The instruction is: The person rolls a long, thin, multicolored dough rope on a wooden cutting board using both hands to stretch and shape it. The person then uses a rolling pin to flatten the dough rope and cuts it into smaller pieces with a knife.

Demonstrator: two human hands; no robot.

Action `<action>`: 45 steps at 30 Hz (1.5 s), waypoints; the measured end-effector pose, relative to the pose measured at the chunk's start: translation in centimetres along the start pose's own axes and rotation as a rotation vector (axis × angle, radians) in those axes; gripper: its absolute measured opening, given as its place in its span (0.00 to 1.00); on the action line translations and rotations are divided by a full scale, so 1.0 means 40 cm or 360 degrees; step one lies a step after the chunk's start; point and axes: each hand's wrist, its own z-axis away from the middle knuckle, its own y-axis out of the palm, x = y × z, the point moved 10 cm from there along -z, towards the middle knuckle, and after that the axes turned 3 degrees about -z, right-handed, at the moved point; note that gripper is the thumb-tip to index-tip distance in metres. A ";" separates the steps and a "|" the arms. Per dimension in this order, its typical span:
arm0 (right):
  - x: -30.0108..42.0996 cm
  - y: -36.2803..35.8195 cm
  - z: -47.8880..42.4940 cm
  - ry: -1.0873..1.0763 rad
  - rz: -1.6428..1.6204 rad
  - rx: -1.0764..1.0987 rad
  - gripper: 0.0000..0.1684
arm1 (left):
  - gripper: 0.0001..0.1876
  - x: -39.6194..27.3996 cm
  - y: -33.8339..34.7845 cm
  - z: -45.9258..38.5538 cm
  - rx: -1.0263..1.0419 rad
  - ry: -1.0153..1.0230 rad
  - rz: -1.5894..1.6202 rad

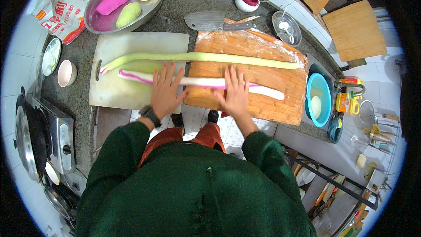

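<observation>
Both palms lie flat on a long white dough rope (204, 81) with a magenta stripe along it. My left hand (165, 92), with a dark watch on the wrist, presses it over the white plastic cutting board (141, 41). Over the wooden cutting board (273, 110), my right hand (235, 95) rests on the same rope, fingers slightly spread. The rope spans both boards, its right end free on the wood. Beyond it, roughly parallel, runs a longer pale green dough rope (213, 56); magenta shows at its left end. Parts of the white rope are hidden under my hands.
A cleaver (210, 21) lies behind the wooden board, which is dusted with flour. A steel basin (154, 10) at back left holds magenta, green and cream dough pieces. On the right, a blue basin (322, 89) sits in the sink. A gas stove (64, 138) stands left.
</observation>
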 end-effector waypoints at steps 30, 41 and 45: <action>-0.072 0.030 0.169 0.0095 -0.0049 0.0386 0.46 | 0.39 -0.117 0.097 0.048 0.0357 0.0250 0.0005; -0.232 -0.050 0.319 0.0388 -0.0019 0.0385 0.48 | 0.39 0.001 0.072 0.173 0.0261 -0.0065 -0.0113; -0.416 -0.110 0.092 0.0430 0.0475 0.0037 0.43 | 0.42 0.075 0.007 -0.008 -0.0203 -0.0066 -0.0129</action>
